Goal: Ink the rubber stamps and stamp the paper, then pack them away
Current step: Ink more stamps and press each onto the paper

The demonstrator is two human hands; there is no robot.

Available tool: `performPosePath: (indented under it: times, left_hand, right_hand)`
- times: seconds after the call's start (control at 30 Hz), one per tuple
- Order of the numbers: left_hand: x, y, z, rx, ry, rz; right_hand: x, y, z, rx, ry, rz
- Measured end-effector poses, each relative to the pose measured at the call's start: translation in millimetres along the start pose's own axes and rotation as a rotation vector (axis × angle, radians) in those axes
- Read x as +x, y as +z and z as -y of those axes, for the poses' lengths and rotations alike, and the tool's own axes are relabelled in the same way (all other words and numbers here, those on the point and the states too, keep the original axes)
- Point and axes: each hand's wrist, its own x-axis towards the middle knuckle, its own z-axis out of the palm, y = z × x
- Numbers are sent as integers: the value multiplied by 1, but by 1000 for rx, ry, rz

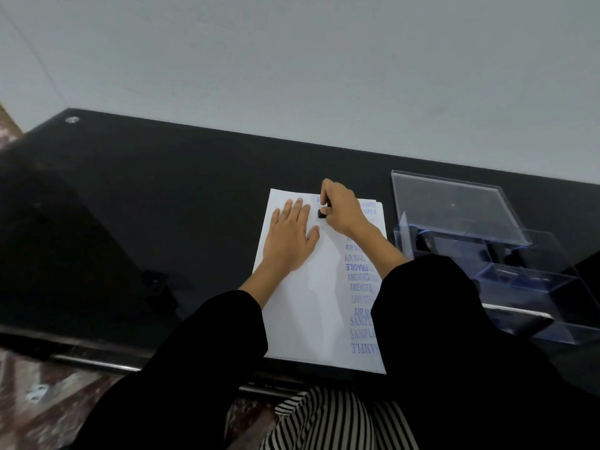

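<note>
A white sheet of paper (302, 319) lies on the black glass table (162, 206), with blue stamped words such as SAMPLE, AMENDED and AIR MAIL down its right side. My left hand (290, 238) lies flat with straight fingers on the upper left part of the sheet. My right hand (341, 207) grips a small black rubber stamp (322, 213) and holds it down on the paper near its top edge. Most of the stamp is hidden by my fingers.
A clear plastic case (532, 287) with its lid (454, 206) raised stands right of the paper; dark stamps sit in its compartments. The table's near edge has a metal rail (97, 362). A grey wall rises behind the table.
</note>
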Motion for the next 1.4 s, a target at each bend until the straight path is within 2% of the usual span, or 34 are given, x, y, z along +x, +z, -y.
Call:
performPosePath:
  times: [0.23, 0.5, 0.67, 0.8, 0.93, 1.07, 1.4]
  left_hand:
    - [-1, -2, -2, 15, -6, 16]
    - [-1, -10, -6, 32, -12, 40]
    - [-6, -22, -6, -29, 54, -40]
    - [-17, -27, -20, -146, 98, -69]
    - [-29, -34, -52, -242, 134, -39]
    - [-45, -34, -86, -259, 254, -11]
    - [-108, -39, -131, -306, 334, -74]
  right_hand:
    - [-2, 2, 0, 4, 5, -26]
    - [-2, -10, 7, 68, 92, 75]
    - [-12, -44, 0, 303, 181, -66]
    - [-25, -85, -12, 321, 212, -91]
    - [-46, -111, -25, 323, 263, -56]
    - [-76, -127, -34, 325, 287, -64]
    - [-178, -150, -41, 453, 262, -180]
